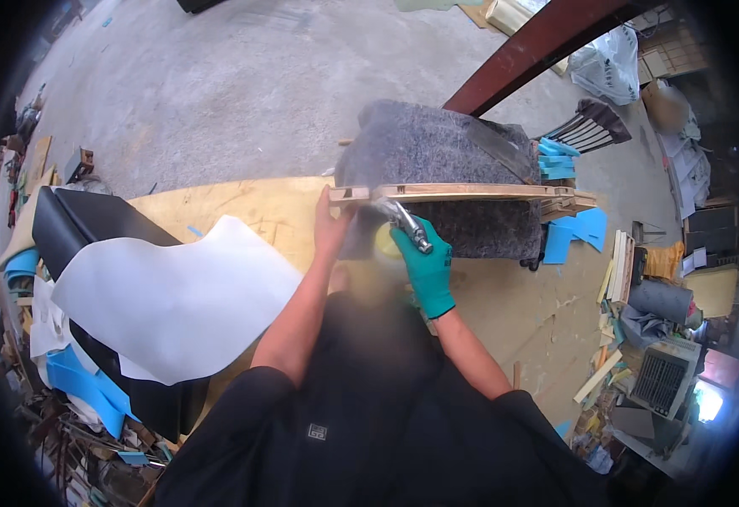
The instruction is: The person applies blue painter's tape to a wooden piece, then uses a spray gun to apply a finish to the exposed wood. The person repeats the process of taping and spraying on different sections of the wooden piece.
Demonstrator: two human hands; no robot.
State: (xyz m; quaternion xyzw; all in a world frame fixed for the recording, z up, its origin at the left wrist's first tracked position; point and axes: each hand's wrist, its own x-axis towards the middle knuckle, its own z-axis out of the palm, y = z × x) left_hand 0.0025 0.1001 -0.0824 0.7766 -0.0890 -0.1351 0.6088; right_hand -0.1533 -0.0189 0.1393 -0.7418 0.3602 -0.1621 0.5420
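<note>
A long, narrow wooden frame [462, 192] stands on edge across a stand draped in dark grey fabric [433, 139]. My bare left hand [332, 225] grips the frame near its left end, fingers wrapped round the wood. In a green glove, my right hand [427, 264] is closed on a metal spray gun [414, 230]. A yellowish cup [389, 242] hangs at the gun's side, partly blurred. The gun's nozzle is close to the frame, just right of my left hand. Part of the gun's handle is hidden by the glove.
A white sheet [175, 296] lies over black padded pieces [90, 220] at the left. Blue foam pieces [558, 158] lie right of the stand. A reddish-brown beam [538, 55] slants behind it. Scrap wood and a boxy grilled unit [662, 378] line the right side.
</note>
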